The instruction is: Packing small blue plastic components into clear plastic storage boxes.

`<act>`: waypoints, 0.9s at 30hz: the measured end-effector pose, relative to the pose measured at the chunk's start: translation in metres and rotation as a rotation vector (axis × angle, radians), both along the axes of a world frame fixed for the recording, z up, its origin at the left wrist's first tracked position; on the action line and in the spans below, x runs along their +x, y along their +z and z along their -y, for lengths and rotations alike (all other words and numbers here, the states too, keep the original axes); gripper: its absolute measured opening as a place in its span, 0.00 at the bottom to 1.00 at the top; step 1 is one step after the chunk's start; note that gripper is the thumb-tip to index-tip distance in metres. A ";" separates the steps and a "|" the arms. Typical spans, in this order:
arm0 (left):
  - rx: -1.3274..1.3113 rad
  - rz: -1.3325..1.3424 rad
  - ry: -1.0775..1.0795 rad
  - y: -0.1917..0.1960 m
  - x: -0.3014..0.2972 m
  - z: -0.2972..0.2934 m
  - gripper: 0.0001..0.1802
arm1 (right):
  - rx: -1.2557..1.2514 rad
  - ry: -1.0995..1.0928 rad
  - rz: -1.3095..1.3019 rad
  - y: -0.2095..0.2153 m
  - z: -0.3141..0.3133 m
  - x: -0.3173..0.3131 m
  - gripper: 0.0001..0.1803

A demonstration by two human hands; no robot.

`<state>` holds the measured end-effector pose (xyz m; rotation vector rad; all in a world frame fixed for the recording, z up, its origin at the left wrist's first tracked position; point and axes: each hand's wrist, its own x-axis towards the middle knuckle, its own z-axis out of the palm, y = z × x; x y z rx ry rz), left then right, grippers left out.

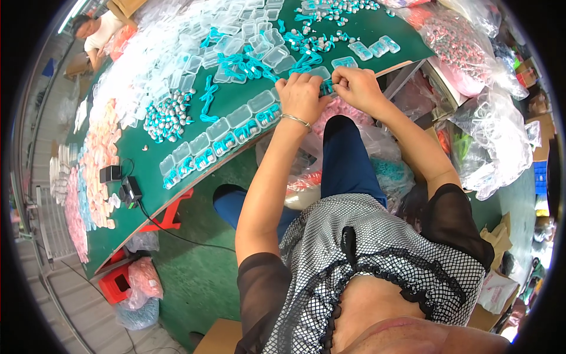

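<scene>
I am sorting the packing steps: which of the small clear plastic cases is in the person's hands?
The small clear plastic case with teal contents, pinched between the left hand and right hand at the green table's edge; the others lie untouched.

A long green tabletop [233,97] runs from lower left to upper right of the frame. On it lie clear plastic cases [227,127] in a row near the front edge, loose teal cords [207,97], a heap of silver-and-teal earbuds [167,118], and pink packets [97,159] at left.
</scene>
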<state>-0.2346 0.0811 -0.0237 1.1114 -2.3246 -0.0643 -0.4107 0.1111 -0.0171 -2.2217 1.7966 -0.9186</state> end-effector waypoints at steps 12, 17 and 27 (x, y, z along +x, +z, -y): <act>-0.006 -0.004 0.001 0.001 0.001 -0.002 0.25 | -0.212 0.032 -0.355 -0.007 0.041 -0.002 0.11; 0.005 -0.016 -0.022 0.001 0.001 -0.003 0.29 | -0.126 0.067 -0.298 0.001 0.045 -0.007 0.10; -0.081 -0.038 -0.043 0.001 0.005 0.004 0.27 | -0.200 0.428 -0.081 0.011 0.015 -0.024 0.13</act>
